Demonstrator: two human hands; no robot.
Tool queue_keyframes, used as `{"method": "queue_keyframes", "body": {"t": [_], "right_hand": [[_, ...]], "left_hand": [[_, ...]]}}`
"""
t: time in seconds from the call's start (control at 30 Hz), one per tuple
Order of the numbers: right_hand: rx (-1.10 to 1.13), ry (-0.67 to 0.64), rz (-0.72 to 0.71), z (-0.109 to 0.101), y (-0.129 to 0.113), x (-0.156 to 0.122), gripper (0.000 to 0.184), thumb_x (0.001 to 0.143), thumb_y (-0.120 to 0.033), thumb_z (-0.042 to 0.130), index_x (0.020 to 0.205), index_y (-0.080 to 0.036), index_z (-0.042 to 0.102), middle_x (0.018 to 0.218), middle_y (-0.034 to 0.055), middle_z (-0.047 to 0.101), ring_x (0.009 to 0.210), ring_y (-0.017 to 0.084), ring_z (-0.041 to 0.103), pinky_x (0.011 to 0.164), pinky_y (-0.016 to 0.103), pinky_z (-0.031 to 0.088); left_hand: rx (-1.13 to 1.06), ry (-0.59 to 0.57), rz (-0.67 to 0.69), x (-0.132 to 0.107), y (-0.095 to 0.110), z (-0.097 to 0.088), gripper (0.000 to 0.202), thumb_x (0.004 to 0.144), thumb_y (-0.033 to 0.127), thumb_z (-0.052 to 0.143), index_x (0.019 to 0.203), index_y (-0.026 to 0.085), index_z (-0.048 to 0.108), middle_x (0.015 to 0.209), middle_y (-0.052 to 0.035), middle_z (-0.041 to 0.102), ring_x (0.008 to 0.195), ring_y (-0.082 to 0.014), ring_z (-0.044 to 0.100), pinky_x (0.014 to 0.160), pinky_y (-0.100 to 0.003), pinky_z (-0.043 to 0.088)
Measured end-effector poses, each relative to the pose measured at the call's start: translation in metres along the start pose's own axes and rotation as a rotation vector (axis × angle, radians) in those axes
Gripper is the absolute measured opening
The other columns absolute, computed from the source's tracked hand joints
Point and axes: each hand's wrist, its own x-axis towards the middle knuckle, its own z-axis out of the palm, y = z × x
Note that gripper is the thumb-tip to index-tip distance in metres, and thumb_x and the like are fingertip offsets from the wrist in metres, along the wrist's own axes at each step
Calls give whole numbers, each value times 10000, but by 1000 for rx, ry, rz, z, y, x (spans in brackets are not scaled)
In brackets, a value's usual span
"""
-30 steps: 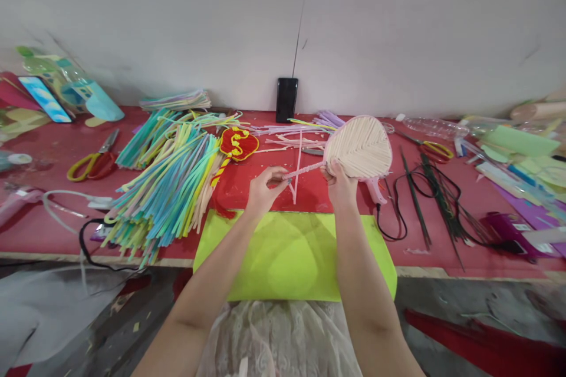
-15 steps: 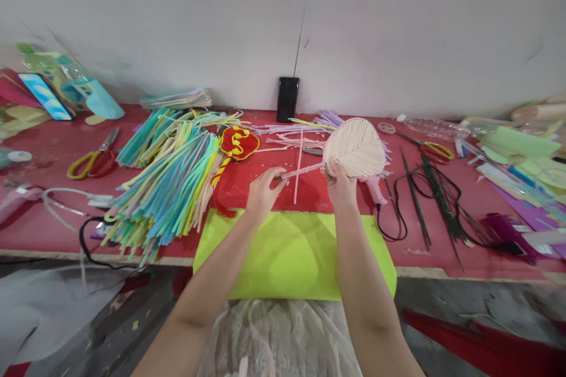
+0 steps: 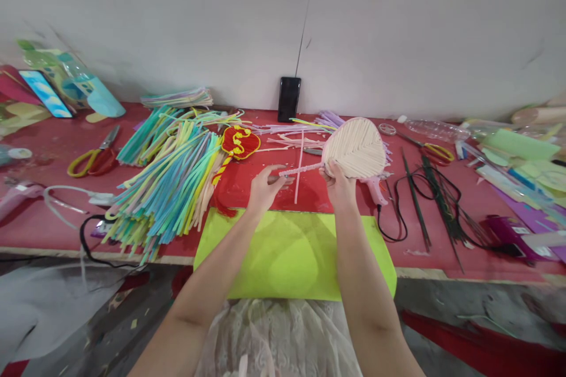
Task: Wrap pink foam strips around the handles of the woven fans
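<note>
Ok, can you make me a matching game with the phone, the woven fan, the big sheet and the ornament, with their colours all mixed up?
Things:
1 phone
2 woven fan
3 sheet
4 ornament

Colours:
A lime green
B red and yellow
C black
D cream

Pairs: 1-C, 2-D, 3-A, 4-B

I see the mat [image 3: 287,247] overhanging the bench's [image 3: 442,241] front edge. The woven fan [image 3: 354,150] is behind it, the strip pile [image 3: 168,182] left of it, the phone [image 3: 289,99] at the back edge and 1 pair of scissors [image 3: 91,160] farther left.
</note>
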Motion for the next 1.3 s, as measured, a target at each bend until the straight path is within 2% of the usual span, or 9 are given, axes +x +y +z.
{"method": "queue_keyframes", "body": {"t": [0.13, 0.37, 0.47, 0.6, 0.77, 0.97, 1.2, 1.3], "right_hand": [[-27, 16, -5, 0, -1, -1, 264, 566, -294, 754, 766, -168, 636, 706, -13, 662, 607, 103, 631, 596, 230, 574], [-5, 43, -24, -2, -2, 1, 315, 544, -299, 768, 796, -165, 633, 751, -3, 672, 616, 119, 644, 599, 255, 586], [-28, 43, -27, -2, -2, 2, 313, 542, -309, 768, 780, -159, 631, 748, 3, 673, 621, 128, 646, 599, 270, 588], [-45, 44, -24, -1, -2, 2, 324, 531, -315, 775, 766, -150, 626, 741, 11, 672, 615, 136, 645, 601, 286, 587], [-38, 48, -28, 1, -4, 0, 328, 523, -304, 781, 767, -152, 623, 728, 2, 668, 598, 130, 641, 592, 282, 591], [-56, 40, -39, 1, -4, 0, 332, 528, -312, 777, 776, -154, 623, 750, 6, 671, 615, 136, 644, 599, 291, 595], [-14, 67, -30, 0, -2, 2, 330, 518, -298, 785, 765, -147, 628, 728, 3, 666, 620, 130, 640, 588, 271, 586], [9, 78, -32, 1, -2, 2, 335, 520, -277, 785, 789, -146, 634, 737, 2, 667, 609, 124, 637, 586, 268, 582]], "left_hand": [[-104, -34, -29, 4, -2, -2, 335, 682, 221, 647, 996, 154, 554, 814, -65, 704, 828, -210, 673, 785, -357, 542], [-273, -71, -74, 7, -1, -5, 397, 610, 134, 668, 991, 152, 557, 775, -22, 690, 844, -191, 666, 897, -386, 488], [-322, -97, -86, 5, 3, -5, 332, 648, 149, 628, 973, 142, 560, 822, -43, 691, 860, -199, 665, 903, -388, 485], [-352, -50, -93, 4, 6, -5, 251, 716, 199, 599, 953, 156, 528, 844, -51, 693, 875, -205, 664, 884, -394, 501], [-192, -60, -52, 7, 0, -7, 344, 689, 222, 671, 980, 165, 496, 952, -93, 692, 949, -214, 642, 879, -402, 513], [-52, -60, 29, 6, -1, -7, 312, 708, 284, 652, 959, 140, 535, 1011, -119, 676, 939, -222, 644, 832, -383, 540], [317, -13, 296, 3, -8, -6, 201, 789, 240, 545, 967, 176, 613, 994, -66, 681, 918, -185, 649, 841, -329, 523], [491, -22, 381, -1, -4, -6, 183, 805, 224, 530, 947, 213, 644, 968, -37, 693, 887, -171, 654, 841, -313, 511]]}}
